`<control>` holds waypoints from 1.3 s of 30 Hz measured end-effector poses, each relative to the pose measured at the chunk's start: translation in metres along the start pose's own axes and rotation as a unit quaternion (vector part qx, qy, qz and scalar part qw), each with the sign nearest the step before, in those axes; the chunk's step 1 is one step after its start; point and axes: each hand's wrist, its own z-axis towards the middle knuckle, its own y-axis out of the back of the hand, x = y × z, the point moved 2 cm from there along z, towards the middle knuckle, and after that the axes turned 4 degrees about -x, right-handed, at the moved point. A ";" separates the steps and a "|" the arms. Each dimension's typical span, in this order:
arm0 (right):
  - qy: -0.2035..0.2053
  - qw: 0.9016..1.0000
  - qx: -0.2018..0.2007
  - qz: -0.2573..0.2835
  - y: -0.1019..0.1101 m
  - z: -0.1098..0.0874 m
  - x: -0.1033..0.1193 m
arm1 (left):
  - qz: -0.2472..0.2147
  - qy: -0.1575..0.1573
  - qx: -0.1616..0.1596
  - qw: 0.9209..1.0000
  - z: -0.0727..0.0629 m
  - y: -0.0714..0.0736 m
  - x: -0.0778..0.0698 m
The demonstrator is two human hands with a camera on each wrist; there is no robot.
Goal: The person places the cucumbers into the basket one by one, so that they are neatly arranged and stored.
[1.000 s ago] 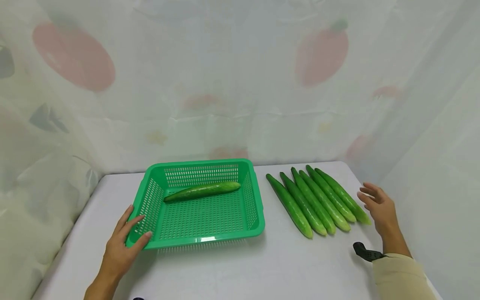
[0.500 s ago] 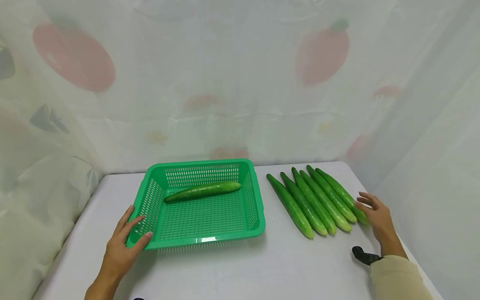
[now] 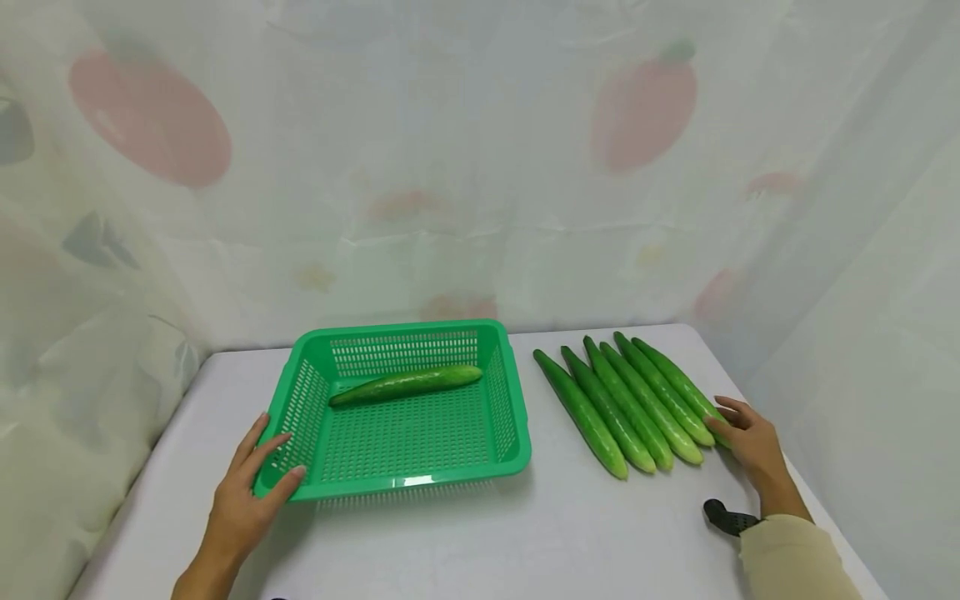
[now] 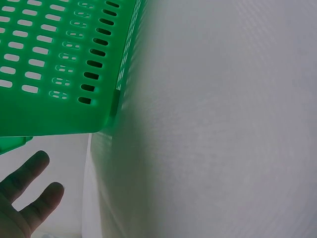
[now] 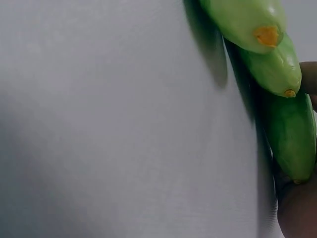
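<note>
A green plastic basket (image 3: 405, 483) stands left of centre in the head view, with one cucumber (image 3: 405, 385) lying across its inside. My left hand (image 3: 240, 504) rests spread at the basket's front left corner, thumb over the front rim; in the left wrist view two of its fingers (image 4: 42, 206) extend apart from the basket wall. Several cucumbers (image 3: 581, 412) lie side by side to the right. Around the lower end of the rightmost cucumber (image 3: 678, 379), my right hand (image 3: 753, 446) has its thumb and fingers on opposite sides. The right wrist view shows that cucumber (image 5: 292, 139) between them.
A white-covered table (image 3: 480, 542) lies beneath everything. Pale printed curtains (image 3: 480, 167) hang behind and at both sides. A black strap-mounted piece (image 3: 727, 518) juts out at my right wrist.
My right hand has moved down and left onto the rightmost cucumber and taken hold near its lower end. The left hand and the basket have stayed in place.
</note>
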 end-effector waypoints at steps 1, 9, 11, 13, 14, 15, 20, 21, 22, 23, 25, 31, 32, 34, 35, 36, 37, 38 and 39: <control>0.002 1.000 -0.001 -0.001 0.000 0.000 0.000 | 0.000 0.001 0.000 1.000 0.000 0.000 0.000; -0.009 1.000 -0.018 -0.007 0.001 -0.003 0.003 | -0.001 0.004 -0.001 1.000 0.000 0.000 -0.002; -0.014 1.000 -0.023 -0.003 0.002 -0.004 0.004 | -0.001 0.006 0.000 1.000 0.000 -0.001 -0.002; -0.021 0.999 -0.029 0.003 0.003 -0.005 0.005 | -0.002 0.006 0.000 1.000 0.000 -0.001 -0.002; -0.023 0.999 -0.031 0.005 0.004 -0.006 0.006 | -0.002 0.005 0.000 1.000 0.000 -0.001 -0.002; -0.025 0.999 -0.036 0.008 0.005 -0.006 0.007 | -0.002 0.004 -0.001 1.000 0.000 -0.001 -0.001; -0.049 0.995 -0.064 0.052 0.011 -0.006 0.010 | 0.001 0.000 -0.004 1.000 0.000 -0.001 0.000; -0.055 0.993 -0.067 0.084 0.012 -0.005 0.011 | 0.002 -0.001 -0.004 1.000 0.000 0.000 0.000; -0.061 0.989 -0.069 0.117 0.014 -0.005 0.011 | 0.002 -0.001 -0.004 1.000 0.000 0.000 0.000; -0.066 0.983 -0.070 0.158 0.015 -0.005 0.012 | 0.003 -0.002 -0.005 1.000 0.000 0.000 0.000; -0.068 0.966 -0.072 0.238 0.018 -0.004 0.013 | 0.005 -0.003 -0.006 1.000 0.000 0.000 0.001; -0.039 0.929 -0.085 0.357 0.027 -0.006 0.020 | 0.009 -0.009 -0.009 1.000 0.000 0.000 0.002; -0.034 0.927 -0.084 0.365 0.028 -0.006 0.022 | 0.009 -0.009 -0.008 1.000 0.000 0.000 0.002; -0.022 0.926 -0.081 0.368 0.031 -0.007 0.027 | 0.009 -0.008 -0.008 1.000 0.000 0.000 0.001; -0.017 0.927 -0.077 0.367 0.032 -0.007 0.030 | 0.009 -0.007 -0.008 1.000 0.000 0.000 0.001; -0.013 0.928 -0.074 0.365 0.033 -0.007 0.033 | 0.010 -0.007 -0.009 1.000 0.000 0.000 0.001; -0.010 0.930 -0.071 0.360 0.035 -0.008 0.036 | 0.010 -0.007 -0.008 1.000 0.000 0.000 0.001; -0.007 0.932 -0.069 0.356 0.036 -0.008 0.040 | 0.009 -0.006 -0.007 1.000 0.000 0.000 0.001; -0.004 0.933 -0.068 0.353 0.037 -0.009 0.044 | 0.009 -0.006 -0.007 1.000 0.001 0.000 0.001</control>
